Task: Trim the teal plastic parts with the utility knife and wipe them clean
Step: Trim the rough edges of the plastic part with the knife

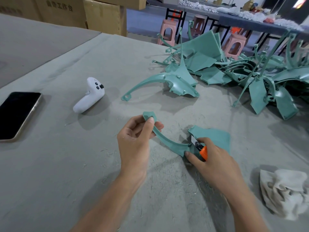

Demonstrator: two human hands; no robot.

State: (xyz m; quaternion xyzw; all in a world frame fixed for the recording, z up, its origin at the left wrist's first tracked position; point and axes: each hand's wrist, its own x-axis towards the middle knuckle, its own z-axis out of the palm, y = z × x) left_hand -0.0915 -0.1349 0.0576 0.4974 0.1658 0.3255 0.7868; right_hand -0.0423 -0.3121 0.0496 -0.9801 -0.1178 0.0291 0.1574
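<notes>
A teal plastic part (215, 137) with a long curved arm lies in front of me on the grey felt table (66, 164). My left hand (135, 138) pinches the arm's far tab between thumb and fingers. My right hand (215, 161) grips an orange utility knife (201, 149); its short blade points up against the part where the arm meets the flat panel, and my thumb presses the part's lower edge. A crumpled off-white rag (284, 191) lies at the right.
One teal part (173, 82) lies apart mid-table and a large pile of teal parts (250, 71) fills the far right. A white controller (90, 95) and a black phone (16, 114) lie to the left. Cardboard boxes (100, 14) stand behind. Plastic shavings litter the felt.
</notes>
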